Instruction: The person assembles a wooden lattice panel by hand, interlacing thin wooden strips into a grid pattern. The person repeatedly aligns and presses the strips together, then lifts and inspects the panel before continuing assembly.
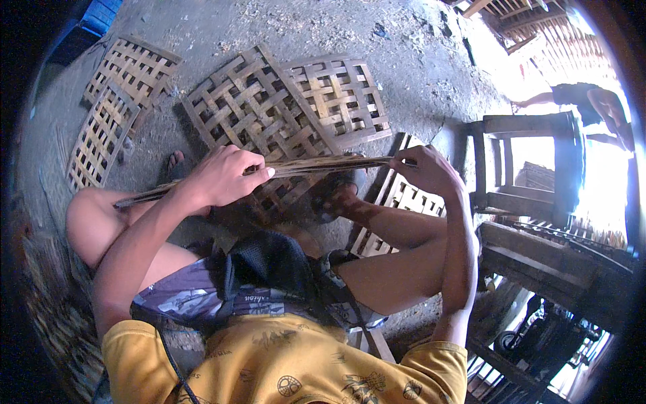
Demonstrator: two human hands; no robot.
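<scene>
Bundle of long, thin fibrous strips (pixel 323 163), brown to straw-coloured, held crosswise above the legs between the two hands; fairly straight, layered lengthwise, with ragged edges and small gaps between strands. Left hand (pixel 229 176): grip pinching the bundle, thumb along the near side, fingers curled over the top. Beyond this hand the strips run on as a darker, narrower tail toward the left knee (pixel 91 219); whether they touch the skin, cannot tell. Right hand (pixel 431 172): grip pinching the other end between thumb and bent fingers. Past the bundle, a large woven panel (pixel 262 111) of flat slats lies on the floor, an open lattice with squarish holes and a plain border strip, its surface rough and brown. A paler woven panel (pixel 340 94) lies just beside it, partly covered by its edge. Two more lattice pieces (pixel 111 114) overlap at the left; another panel (pixel 417 198), brightly lit, shows partly behind the right leg. Floor (pixel 309 30) grey, matt, strewn with pale chips. Dark, coarse-looking cloth (pixel 269 262) bunched in the lap over patterned purple shorts (pixel 185 289); shirt (pixel 282 350) mustard yellow, dark printed motifs. At right, a heavy squared wooden frame (pixel 521 124), worn and dark; beyond it another person (pixel 582 97), blurred by glare
</scene>
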